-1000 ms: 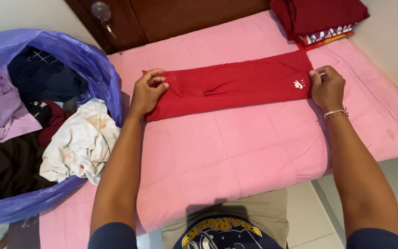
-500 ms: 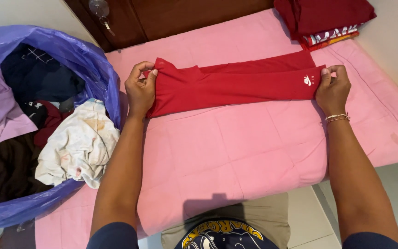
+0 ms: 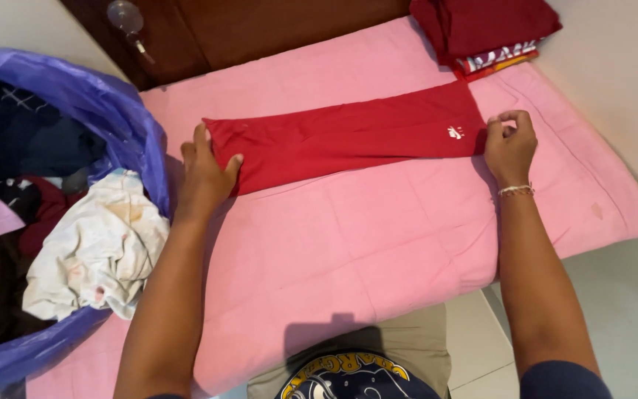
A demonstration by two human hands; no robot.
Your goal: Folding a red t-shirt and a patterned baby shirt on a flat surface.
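A red garment [image 3: 348, 137] folded into a long narrow strip lies flat across a pink mattress [image 3: 378, 244]. My left hand [image 3: 204, 174] rests flat on the strip's left end, fingers spread over the cloth. At the strip's right end, beside a small white emblem, my right hand [image 3: 509, 144] has its fingers curled at the edge of the cloth. A thin bracelet circles my right wrist.
A large blue plastic bag [image 3: 75, 111] full of loose clothes, with a white stained cloth [image 3: 101, 247] on top, stands at the left. A stack of folded clothes [image 3: 485, 29] sits at the mattress's far right corner. Dark wooden furniture lies behind; white floor to the right.
The far edge of the red strip has been laid down flat. My left hand went from pinching the left end to pressing on it with open fingers.
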